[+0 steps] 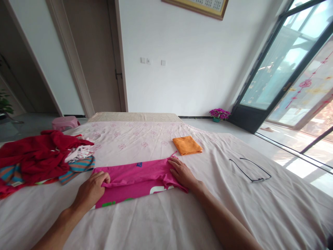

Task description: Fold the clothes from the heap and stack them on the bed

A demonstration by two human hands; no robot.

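Observation:
A pink shirt (135,177) lies on the bed in a long strip, its upper part folded over toward me. It has a small blue patch near the far edge and white and green print along the near side. My left hand (96,184) pinches the folded layer at the left end, fingers curled in. At the other end, my right hand (182,170) rests with its fingers stretched out flat on the bunched fabric. Just beyond the right hand sits a folded orange cloth (187,145).
A heap of red clothes (39,156) with a blue-and-orange striped piece (78,168) lies at the left. Black-framed glasses (253,173) rest on the rumpled bedsheet (145,222) at the right. Past the bed are a pink stool (65,122) and a pot of purple flowers (219,114).

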